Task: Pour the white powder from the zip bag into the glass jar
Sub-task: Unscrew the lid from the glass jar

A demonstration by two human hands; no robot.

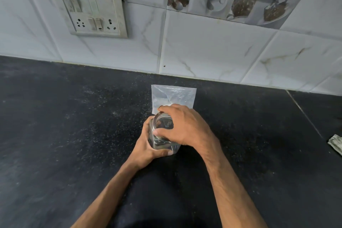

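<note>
Clear glass jar [158,136] braced by left hand [148,149]; right hand [182,127] clasps its lid [162,123], likely unscrewing. Clear plastic zip bag [174,96] waits behind.

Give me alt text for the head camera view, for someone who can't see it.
Two bare hands hold a glass jar on a black countertop: the left hand wraps its side, the right hand grips its lid. A clear zip bag lies behind it, near a tiled wall.

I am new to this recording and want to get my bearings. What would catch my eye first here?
Both hands meet mid-counter on a glass jar: the left hand wraps its body, the right hand covers its top. A clear zip bag lies just behind, toward the tiled wall with its switchboard.
</note>
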